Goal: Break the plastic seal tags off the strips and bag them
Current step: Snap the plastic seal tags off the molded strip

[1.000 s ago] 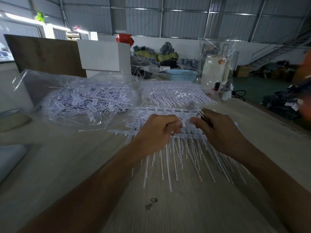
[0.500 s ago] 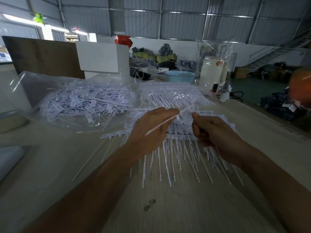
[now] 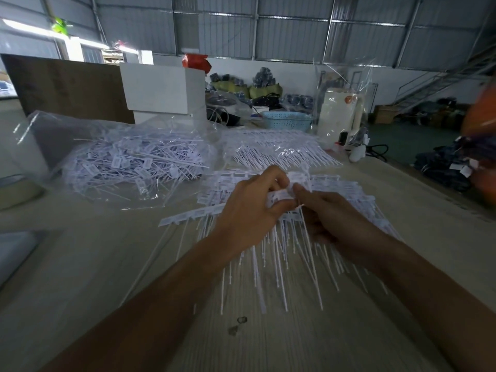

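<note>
I am watching both hands working over a heap of white strips lying on the counter. The left hand and right hand are pinching one strip's head between them. Snapped tags could be scattering, missing the clear bag lying at the left.

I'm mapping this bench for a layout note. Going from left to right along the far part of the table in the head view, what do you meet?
Clear plastic bag of loose white seal tags → white box → light blue perforated plastic basket → tall white container inside clear plastic wrap.
</note>
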Demonstrator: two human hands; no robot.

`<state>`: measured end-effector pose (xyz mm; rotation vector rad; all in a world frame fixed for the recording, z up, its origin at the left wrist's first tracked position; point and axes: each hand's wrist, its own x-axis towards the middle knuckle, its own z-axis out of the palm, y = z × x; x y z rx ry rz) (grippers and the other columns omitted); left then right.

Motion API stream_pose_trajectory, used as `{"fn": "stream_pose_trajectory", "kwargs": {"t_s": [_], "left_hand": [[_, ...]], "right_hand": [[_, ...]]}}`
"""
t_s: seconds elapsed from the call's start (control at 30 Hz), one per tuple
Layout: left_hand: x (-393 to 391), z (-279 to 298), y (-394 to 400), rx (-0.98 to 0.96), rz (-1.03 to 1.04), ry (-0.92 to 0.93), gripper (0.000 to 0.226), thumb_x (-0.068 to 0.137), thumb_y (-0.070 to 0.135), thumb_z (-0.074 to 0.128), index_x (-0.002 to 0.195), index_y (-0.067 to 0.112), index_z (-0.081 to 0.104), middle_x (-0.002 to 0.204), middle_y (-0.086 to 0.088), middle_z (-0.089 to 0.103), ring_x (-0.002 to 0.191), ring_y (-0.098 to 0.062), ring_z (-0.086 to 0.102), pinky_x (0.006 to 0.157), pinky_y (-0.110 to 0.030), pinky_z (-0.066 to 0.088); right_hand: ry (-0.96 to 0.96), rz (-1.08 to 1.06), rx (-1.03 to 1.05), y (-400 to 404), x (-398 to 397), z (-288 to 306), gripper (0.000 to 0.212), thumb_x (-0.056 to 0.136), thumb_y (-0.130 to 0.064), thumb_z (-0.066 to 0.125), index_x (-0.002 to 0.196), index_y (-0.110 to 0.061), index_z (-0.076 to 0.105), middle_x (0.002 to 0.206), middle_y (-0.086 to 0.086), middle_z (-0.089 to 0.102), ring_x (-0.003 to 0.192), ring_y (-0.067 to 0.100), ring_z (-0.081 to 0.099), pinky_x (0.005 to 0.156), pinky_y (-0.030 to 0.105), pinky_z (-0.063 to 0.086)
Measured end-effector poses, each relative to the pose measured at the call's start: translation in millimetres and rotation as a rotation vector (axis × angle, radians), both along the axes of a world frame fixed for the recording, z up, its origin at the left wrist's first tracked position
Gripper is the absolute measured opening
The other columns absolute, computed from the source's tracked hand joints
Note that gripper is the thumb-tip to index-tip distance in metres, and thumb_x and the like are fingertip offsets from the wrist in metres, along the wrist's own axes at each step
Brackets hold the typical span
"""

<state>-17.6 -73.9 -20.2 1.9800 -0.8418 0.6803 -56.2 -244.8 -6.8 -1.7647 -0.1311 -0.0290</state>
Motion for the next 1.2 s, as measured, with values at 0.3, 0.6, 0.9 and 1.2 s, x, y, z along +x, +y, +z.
{"fn": "stream_pose_trajectory", "kwargs": {"t_s": [0.3,0.6,0.9,1.2], "left_hand": [[2.9,3.2,16.1,0.044,-0.079,0.056,0.03,0.092,0.017,0.064,0.115,0.032,0.052,0.113,0.006,0.072,0.056,-0.014,0.067,0.051,-0.037,0.056],[11.5,-2.3,17.2,0.19,-0.057,-0.013,0.018,0.101,0.027,0.052,0.107,0.017,0.066,0.086,0.0,0.072,0.076,-0.016,0.068,0.069,-0.039,0.055],[12.6,-1.0,13.9,0.045,-0.059,-0.032,0.01,0.102,0.017,0.054,0.106,0.017,0.063,0.079,0.004,0.069,0.069,-0.011,0.066,0.063,-0.04,0.054],[8.2,2.3,16.7,0.013,-0.027,-0.054,0.019,0.097,0.028,0.056,0.116,0.027,0.061,0.087,0.012,0.063,0.081,0.008,0.061,0.068,-0.009,0.045]], "right_hand": [[-0.007,-0.126,0.175,-8.0,5.0,3.8,0.03,0.09,-0.041,0.07,0.069,-0.02,0.073,0.062,0.004,0.045,0.057,0.016,0.044,0.047,0.027,0.031],[-0.464,-0.127,-0.305,-11.5,4.7,2.1,0.03,0.097,-0.03,0.061,0.078,-0.007,0.066,0.053,0.001,0.044,0.049,0.006,0.041,0.05,0.017,0.033],[-0.252,0.007,-0.105,-21.8,4.3,2.3,0.061,0.08,-0.055,0.066,0.091,0.005,0.066,0.058,0.006,0.033,0.047,0.012,0.029,0.046,0.025,0.028],[-0.015,0.122,0.093,-19.1,6.6,1.9,0.035,0.086,-0.049,0.064,0.084,-0.014,0.068,0.062,-0.003,0.025,0.052,0.011,0.022,0.043,0.022,0.024]]}}
